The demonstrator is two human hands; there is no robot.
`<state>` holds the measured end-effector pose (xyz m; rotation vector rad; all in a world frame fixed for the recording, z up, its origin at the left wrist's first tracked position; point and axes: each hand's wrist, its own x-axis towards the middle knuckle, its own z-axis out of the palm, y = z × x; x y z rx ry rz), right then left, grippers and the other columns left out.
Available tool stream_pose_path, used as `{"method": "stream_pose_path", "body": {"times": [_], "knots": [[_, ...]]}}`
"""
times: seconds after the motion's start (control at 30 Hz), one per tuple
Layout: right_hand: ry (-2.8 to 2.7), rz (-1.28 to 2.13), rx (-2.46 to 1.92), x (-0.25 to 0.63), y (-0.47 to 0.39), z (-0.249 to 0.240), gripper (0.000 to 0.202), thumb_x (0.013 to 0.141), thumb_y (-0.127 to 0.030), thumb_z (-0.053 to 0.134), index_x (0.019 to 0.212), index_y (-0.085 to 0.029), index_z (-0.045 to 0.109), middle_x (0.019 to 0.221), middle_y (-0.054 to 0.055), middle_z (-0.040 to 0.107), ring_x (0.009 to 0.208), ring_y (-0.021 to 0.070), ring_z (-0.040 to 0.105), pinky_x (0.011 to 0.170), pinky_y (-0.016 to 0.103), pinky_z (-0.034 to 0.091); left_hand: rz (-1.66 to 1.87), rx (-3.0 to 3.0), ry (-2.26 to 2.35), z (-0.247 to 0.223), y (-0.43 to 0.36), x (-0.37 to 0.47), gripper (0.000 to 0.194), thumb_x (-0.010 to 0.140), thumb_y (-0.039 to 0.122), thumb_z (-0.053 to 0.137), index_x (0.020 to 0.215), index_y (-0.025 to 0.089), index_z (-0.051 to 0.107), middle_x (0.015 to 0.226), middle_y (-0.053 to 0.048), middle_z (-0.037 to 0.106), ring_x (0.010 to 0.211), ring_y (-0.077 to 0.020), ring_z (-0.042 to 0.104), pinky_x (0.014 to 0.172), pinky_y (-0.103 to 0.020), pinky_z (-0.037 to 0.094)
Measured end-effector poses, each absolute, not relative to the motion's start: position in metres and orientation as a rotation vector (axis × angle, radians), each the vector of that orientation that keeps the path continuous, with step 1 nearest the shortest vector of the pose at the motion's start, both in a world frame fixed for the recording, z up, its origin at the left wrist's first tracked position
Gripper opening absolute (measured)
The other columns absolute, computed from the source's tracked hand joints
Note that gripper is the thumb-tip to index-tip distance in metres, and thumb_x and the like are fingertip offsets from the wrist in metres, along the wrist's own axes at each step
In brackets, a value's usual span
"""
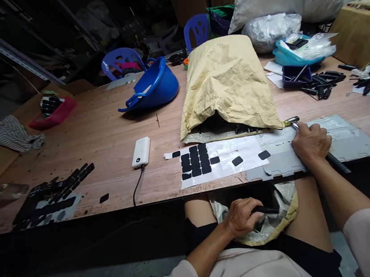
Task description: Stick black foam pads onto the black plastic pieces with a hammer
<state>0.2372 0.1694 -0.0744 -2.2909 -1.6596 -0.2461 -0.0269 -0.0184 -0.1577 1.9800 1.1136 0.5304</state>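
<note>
At the near side, the left hand (243,217) has its grip closed around a black piece (267,209) over an open sack (293,214). The right hand (312,143) grips a hammer (338,164) near its head, at the grey board (349,134) on the desk's (102,126) near right; a yellow bag (227,75) lies farther left.
</note>
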Motion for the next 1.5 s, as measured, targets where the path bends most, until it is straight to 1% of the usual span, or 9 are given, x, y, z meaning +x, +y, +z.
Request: {"method": "stream_pose_path", "body": {"times": [0.13,0.27,0.4,0.53,0.67,0.8,0.93,1.17,1.5], "knots": [[-1.665,-0.247,-2.224,0.24,0.17,-0.077,0.047,0.104,-0.029,0.041,0.136,-0.014,0.073,0.116,0.024,0.066,0.102,0.0367,0.06,0.078,0.043,0.04,0.081,1.481,1.699,-0.174,-0.017,-0.025,0.023,0.099,0.036,0.061,0.11,0.02,0.073,0.109,-0.008,0.079,0.105,-0.0246,0.073,0.091,-0.032,0.052],[-1.655,-0.259,-2.233,0.24,0.171,-0.08,0.048,0.105,-0.03,0.042,0.137,-0.015,0.073,0.115,0.023,0.067,0.102,0.036,0.061,0.078,0.043,0.04,-0.151,1.345,1.854,-0.172,-0.007,-0.021,0.031,0.102,0.042,0.058,0.101,0.016,0.076,0.115,-0.015,0.079,0.114,-0.0292,0.072,0.094,-0.035,0.051],[-1.649,-0.265,-2.261,0.239,0.171,-0.079,0.047,0.105,-0.031,0.043,0.139,-0.015,0.072,0.117,0.023,0.067,0.105,0.0361,0.061,0.079,0.043,0.041,0.087,1.484,1.626,-0.151,-0.01,-0.015,0.023,0.092,0.03,0.071,0.11,0.019,0.077,0.101,-0.006,0.081,0.094,-0.0216,0.074,0.082,-0.029,0.053],[-1.645,-0.256,-2.269,0.238,0.17,-0.078,0.046,0.105,-0.03,0.045,0.138,-0.015,0.072,0.118,0.024,0.067,0.105,0.0348,0.061,0.08,0.042,0.04,0.597,1.619,1.325,-0.104,0.024,-0.01,0.013,0.088,0.031,0.074,0.096,0.021,0.079,0.075,0.001,0.075,0.066,-0.0139,0.067,0.065,-0.024,0.05],[-1.663,-0.226,-2.253,0.238,0.169,-0.076,0.05,0.106,-0.031,0.039,0.139,-0.013,0.072,0.118,0.026,0.067,0.104,0.037,0.06,0.078,0.044,0.039,0.988,1.604,1.695,-0.058,0.119,-0.007,0.018,0.09,0.034,0.074,0.103,0.021,0.073,0.084,-0.002,0.074,0.077,-0.0185,0.069,0.075,-0.03,0.054],[-1.67,-0.237,-2.254,0.238,0.169,-0.077,0.048,0.104,-0.028,0.043,0.14,-0.013,0.071,0.117,0.024,0.066,0.104,0.0359,0.06,0.08,0.043,0.041,1.023,1.499,2.005,-0.045,0.204,-0.005,0.032,0.08,0.039,0.087,0.098,0.02,0.069,0.094,-0.007,0.075,0.093,-0.0249,0.07,0.086,-0.035,0.055],[-1.67,-0.246,-2.268,0.238,0.17,-0.078,0.046,0.099,-0.025,0.05,0.14,-0.014,0.07,0.117,0.023,0.066,0.104,0.0341,0.06,0.081,0.042,0.042,0.933,1.477,2.023,-0.049,0.233,-0.006,0.022,0.082,0.034,0.087,0.081,0.021,0.069,0.089,-0.005,0.076,0.092,-0.0233,0.071,0.083,-0.032,0.053],[-1.666,-0.239,-2.272,0.237,0.17,-0.078,0.048,0.106,-0.031,0.038,0.135,-0.014,0.072,0.117,0.023,0.067,0.105,0.0362,0.06,0.078,0.042,0.038,0.991,1.442,1.811,-0.055,0.19,-0.035,0.002,0.085,0.016,0.079,0.084,0.017,0.079,0.08,-0.001,0.076,0.077,-0.0159,0.069,0.072,-0.026,0.05],[-1.661,-0.224,-2.257,0.236,0.169,-0.075,0.047,0.105,-0.029,0.041,0.135,-0.013,0.072,0.117,0.025,0.067,0.105,0.0372,0.06,0.079,0.044,0.04,0.79,1.931,1.452,-0.083,0.126,-0.05,0.015,0.081,0.021,0.083,0.097,0.021,0.08,0.092,-0.002,0.072,0.085,-0.0175,0.067,0.08,-0.029,0.053]]}}
